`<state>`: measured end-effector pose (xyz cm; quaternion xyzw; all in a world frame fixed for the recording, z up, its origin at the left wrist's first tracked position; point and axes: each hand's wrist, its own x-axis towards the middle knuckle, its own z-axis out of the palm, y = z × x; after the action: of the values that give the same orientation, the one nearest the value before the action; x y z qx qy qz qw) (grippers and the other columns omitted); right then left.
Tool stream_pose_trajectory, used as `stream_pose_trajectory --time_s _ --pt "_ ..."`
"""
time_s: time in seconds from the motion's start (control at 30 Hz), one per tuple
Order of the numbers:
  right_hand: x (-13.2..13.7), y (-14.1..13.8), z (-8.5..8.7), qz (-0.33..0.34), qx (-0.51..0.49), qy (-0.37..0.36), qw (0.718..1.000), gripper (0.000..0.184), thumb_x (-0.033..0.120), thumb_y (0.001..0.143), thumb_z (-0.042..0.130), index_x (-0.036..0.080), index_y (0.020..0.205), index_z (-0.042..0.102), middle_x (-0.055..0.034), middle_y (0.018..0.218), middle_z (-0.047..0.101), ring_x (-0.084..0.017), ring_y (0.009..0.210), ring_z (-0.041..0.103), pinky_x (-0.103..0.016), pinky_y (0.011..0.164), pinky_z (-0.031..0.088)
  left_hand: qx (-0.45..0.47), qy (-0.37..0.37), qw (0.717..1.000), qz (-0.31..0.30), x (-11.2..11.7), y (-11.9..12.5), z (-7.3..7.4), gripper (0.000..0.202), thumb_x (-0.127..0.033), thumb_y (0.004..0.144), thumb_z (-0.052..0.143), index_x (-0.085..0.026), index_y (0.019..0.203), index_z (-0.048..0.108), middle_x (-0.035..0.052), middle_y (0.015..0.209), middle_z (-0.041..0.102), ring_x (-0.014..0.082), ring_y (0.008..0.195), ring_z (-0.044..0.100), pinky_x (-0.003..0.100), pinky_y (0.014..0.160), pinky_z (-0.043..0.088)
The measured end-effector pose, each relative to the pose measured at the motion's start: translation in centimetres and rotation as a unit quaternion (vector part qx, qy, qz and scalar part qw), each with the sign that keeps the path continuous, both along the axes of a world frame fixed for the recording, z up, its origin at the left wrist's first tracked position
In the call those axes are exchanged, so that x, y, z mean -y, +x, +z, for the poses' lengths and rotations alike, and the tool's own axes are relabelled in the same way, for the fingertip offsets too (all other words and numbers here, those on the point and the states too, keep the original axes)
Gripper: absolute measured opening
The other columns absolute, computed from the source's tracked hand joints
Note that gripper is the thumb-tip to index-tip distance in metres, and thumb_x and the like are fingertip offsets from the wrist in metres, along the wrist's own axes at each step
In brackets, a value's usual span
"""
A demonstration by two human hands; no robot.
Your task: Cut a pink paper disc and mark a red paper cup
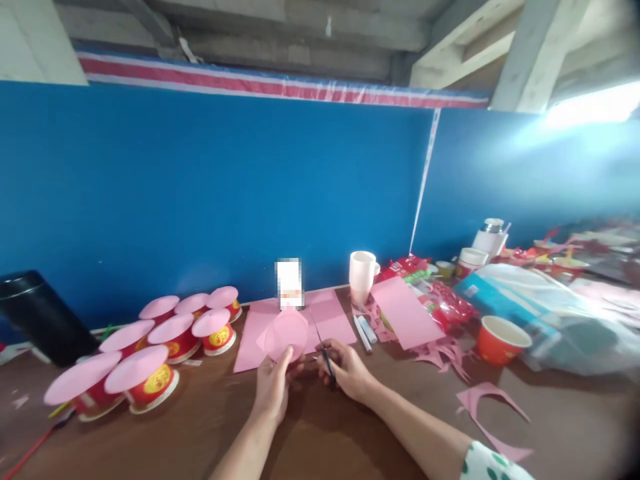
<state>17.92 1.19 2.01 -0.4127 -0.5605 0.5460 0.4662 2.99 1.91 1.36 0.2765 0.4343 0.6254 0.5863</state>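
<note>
My left hand (pixel 273 387) pinches a piece of pink paper (pixel 286 337) with a round outline, thumb on top. In my right hand (pixel 347 373) is a pair of scissors (pixel 327 363) with dark handles, its thin blade pointing up and away beside the paper's right edge. Whether the blades touch the paper I cannot tell. Beneath and beyond both hands lie pink sheets (pixel 249 340) on the brown table (pixel 210 420). To the left stand several upturned red paper cups (pixel 219 339) topped with pink paper discs (pixel 173 328).
A white mug (pixel 361 277) and two pens (pixel 367 330) stand or lie past my right hand. Farther right are a pink sheet (pixel 407 313), paper scraps (pixel 493 413), an orange cup (pixel 501 340) and a plastic bag (pixel 565 333). A black bottle (pixel 40 317) is at far left, before a blue wall (pixel 240 187).
</note>
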Motion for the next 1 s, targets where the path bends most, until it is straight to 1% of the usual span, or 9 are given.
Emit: stream_pose_trajectory --time_s 0.13,0.27,0.37,0.47,0.57,0.63,0.73,0.9,1.0 --pt "0.1 0.0 0.1 0.001 0.004 0.009 1.000 0.029 0.037 0.073 0.058 0.015 0.091 0.051 0.0042 0.055 0.054 -0.007 0.043 0.047 -0.016 0.037 0.031 0.013 -0.008 1.000 0.013 -0.2 0.0 -0.1 0.028 -0.025 0.055 0.075 -0.011 0.075 0.061 0.0029 0.065 0.065 0.0143 0.062 0.063 0.022 0.053 0.049" --pt "0.0 0.3 -0.4 0.014 -0.004 0.011 1.000 0.029 0.038 0.075 0.058 0.016 0.093 0.050 0.0037 0.056 0.054 -0.007 0.044 0.047 -0.015 0.037 0.030 0.003 0.001 0.999 0.032 -0.1 0.2 -0.1 0.028 -0.026 0.056 0.075 -0.009 0.073 0.061 0.0032 0.063 0.064 0.0125 0.057 0.060 0.022 0.051 0.048" --pt "-0.3 0.4 -0.9 0.020 0.003 0.010 1.000 0.029 0.039 0.077 0.056 0.017 0.095 0.049 0.0034 0.057 0.054 -0.007 0.045 0.048 -0.015 0.036 0.030 0.000 0.008 1.000 0.022 -0.2 0.2 -0.1 0.029 -0.026 0.057 0.074 -0.009 0.075 0.062 0.0030 0.063 0.064 0.0111 0.058 0.059 0.020 0.051 0.047" --pt "-0.4 0.3 -1.1 0.005 0.014 0.006 1.000 0.031 0.039 0.075 0.059 0.016 0.093 0.050 0.0027 0.058 0.055 -0.008 0.045 0.049 -0.015 0.036 0.030 -0.001 -0.001 1.000 0.018 -0.2 0.1 -0.3 0.030 -0.027 0.055 0.075 -0.008 0.075 0.062 0.0036 0.063 0.064 0.0105 0.057 0.058 0.019 0.051 0.046" --pt "-0.6 0.2 -1.0 0.003 0.001 0.004 1.000 0.032 0.040 0.075 0.059 0.016 0.094 0.049 0.0037 0.057 0.055 -0.007 0.043 0.048 -0.016 0.036 0.031 0.002 -0.005 0.999 0.031 -0.5 0.1 -0.5 0.032 -0.026 0.053 0.077 -0.009 0.076 0.062 0.0024 0.063 0.063 0.0100 0.057 0.058 0.019 0.051 0.046" --pt "-0.6 0.2 -0.9 0.002 -0.004 0.003 1.000 0.032 0.040 0.074 0.060 0.017 0.093 0.050 0.0038 0.057 0.056 -0.007 0.043 0.048 -0.016 0.036 0.032 0.003 -0.005 1.000 0.022 -0.6 0.0 -0.5 0.033 -0.025 0.053 0.077 -0.009 0.077 0.062 0.0027 0.065 0.064 0.0104 0.058 0.058 0.019 0.052 0.046" --pt "-0.4 0.3 -0.9 -0.003 -0.003 -0.002 1.000 0.032 0.040 0.074 0.060 0.017 0.093 0.050 0.0040 0.057 0.055 -0.007 0.043 0.049 -0.016 0.037 0.032 0.006 0.009 1.000 0.004 -0.5 0.1 -0.4 0.031 -0.027 0.056 0.075 -0.008 0.077 0.062 0.0026 0.061 0.062 0.0101 0.056 0.056 0.020 0.051 0.045" --pt "-0.5 0.5 -1.0 0.016 0.012 -0.001 1.000 0.034 0.042 0.076 0.058 0.017 0.097 0.050 0.0033 0.058 0.055 -0.008 0.045 0.049 -0.015 0.035 0.030 0.009 0.019 1.000 0.013 -0.4 0.0 -0.3 0.026 -0.026 0.057 0.074 -0.009 0.072 0.060 0.0010 0.058 0.061 0.0086 0.053 0.054 0.019 0.051 0.042" --pt "-0.4 0.4 -0.8 0.016 0.018 -0.005 1.000 0.035 0.043 0.076 0.058 0.017 0.098 0.050 0.0033 0.059 0.055 -0.008 0.045 0.049 -0.015 0.035 0.029 0.013 0.016 1.000 0.011 -0.5 0.0 -0.2 0.026 -0.027 0.057 0.074 -0.010 0.071 0.060 0.0009 0.058 0.061 0.0087 0.054 0.054 0.019 0.051 0.041"
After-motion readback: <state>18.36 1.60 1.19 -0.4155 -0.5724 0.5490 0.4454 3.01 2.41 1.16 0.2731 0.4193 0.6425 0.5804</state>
